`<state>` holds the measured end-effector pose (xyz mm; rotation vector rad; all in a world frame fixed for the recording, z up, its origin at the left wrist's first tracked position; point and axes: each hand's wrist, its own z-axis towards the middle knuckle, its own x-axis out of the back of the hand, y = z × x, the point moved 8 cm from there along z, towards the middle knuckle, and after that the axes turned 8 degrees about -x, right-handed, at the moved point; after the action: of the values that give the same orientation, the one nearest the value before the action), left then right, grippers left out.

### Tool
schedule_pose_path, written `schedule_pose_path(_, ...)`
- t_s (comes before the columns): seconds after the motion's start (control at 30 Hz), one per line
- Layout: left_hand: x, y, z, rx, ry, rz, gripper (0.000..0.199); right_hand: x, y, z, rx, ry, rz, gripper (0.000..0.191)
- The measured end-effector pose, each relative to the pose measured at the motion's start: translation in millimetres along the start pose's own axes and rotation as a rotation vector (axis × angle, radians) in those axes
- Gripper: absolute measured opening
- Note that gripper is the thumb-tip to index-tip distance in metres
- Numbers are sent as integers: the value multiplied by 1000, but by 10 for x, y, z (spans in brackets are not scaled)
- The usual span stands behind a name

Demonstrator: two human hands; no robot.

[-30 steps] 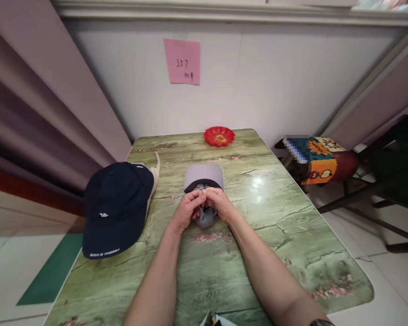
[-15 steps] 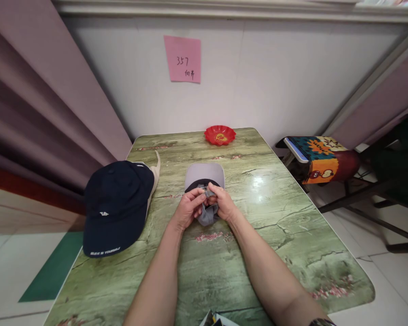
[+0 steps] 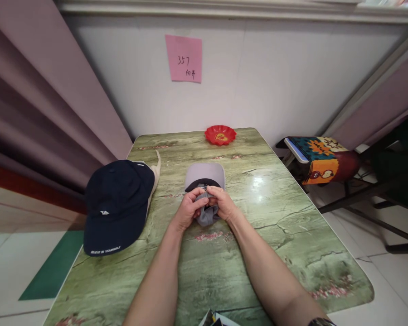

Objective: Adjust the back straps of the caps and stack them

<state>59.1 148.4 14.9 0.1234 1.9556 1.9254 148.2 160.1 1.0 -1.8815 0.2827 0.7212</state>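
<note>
A light purple-grey cap [image 3: 205, 173] lies on the green wood-patterned table [image 3: 217, 271], its brim pointing toward the wall and its dark inner band showing. My left hand [image 3: 190, 209] pinches the cap's grey back strap from the left. From the right, my right hand [image 3: 223, 203] grips the same strap, the fingertips of both hands nearly meeting at the buckle. Fingers partly hide the buckle. The cap's crumpled grey crown hangs below my hands. To the left sits a navy cap [image 3: 117, 203] with white lettering on its brim, a beige cap [image 3: 155, 171] partly beneath it.
A red scalloped dish [image 3: 220, 135] stands at the table's far edge. A pink note [image 3: 184, 59] is on the wall. Beyond the right edge is a stool with a colourful cover [image 3: 321, 158]. Something papery [image 3: 217, 319] shows at the near edge.
My fingers have shifted slightly on the strap, and the buckle is more covered than before. The caps and the dish have not moved.
</note>
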Motion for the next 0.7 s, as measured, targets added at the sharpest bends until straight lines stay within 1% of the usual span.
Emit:
schedule_pose_path(0.07,5,-23,-4,-11,42,5,32,21,2,19,7,12,30,40)
schedule_pose_path(0.13,42,-45,-19,-28,118,20,33,43,9,35,17,29,57,44)
schedule_pose_path(0.23,98,-74,-60,-50,186,43,35,40,33,31,24,31,32,50)
schedule_pose_path(0.33,134,-89,-104,-43,182,34,36,13,33,-14,70,27,-111,50)
schedule_pose_path(0.43,168,-91,-141,-3,174,40,36,-31,19,-51,135,11,-282,49)
schedule_pose_path(0.5,168,-90,-156,18,160,48,37,-49,26,-48,146,-1,-340,48)
schedule_pose_path(0.57,151,-93,-162,29,141,53,36,-62,63,-25,109,-29,-350,46)
schedule_pose_path(0.7,127,-109,-150,38,121,58,34,-90,146,25,-6,-102,-301,44)
